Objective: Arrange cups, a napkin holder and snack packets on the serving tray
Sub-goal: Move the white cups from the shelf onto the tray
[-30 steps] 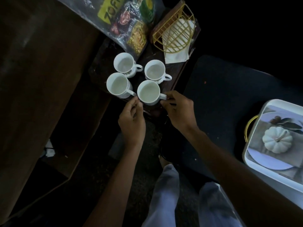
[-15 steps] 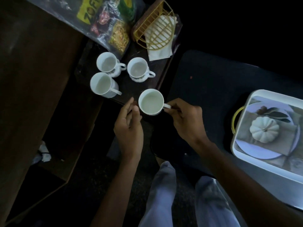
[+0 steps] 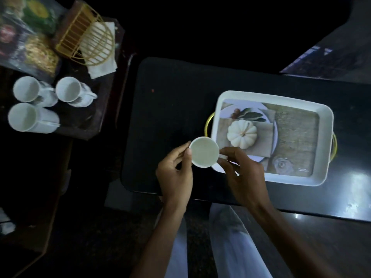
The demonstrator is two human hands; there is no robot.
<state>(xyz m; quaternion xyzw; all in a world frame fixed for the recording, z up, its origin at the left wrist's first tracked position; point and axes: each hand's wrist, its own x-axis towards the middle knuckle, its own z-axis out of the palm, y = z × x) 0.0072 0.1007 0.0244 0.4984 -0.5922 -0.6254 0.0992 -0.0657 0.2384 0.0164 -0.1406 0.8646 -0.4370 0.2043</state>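
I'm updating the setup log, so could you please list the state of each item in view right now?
Held cup: upright, empty, carried by both hands at the tray's left edge.
Left hand: touching the cup's side.
Right hand: pinching the handle.
Serving tray: nothing on it yet.
Three cups: empty, on the side table.
Napkin holder: tipped over, on napkins.
Snack packets: unmoved in their bag.

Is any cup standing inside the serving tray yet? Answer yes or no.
No: the serving tray holds nothing; both hands carry one cup at its left edge.
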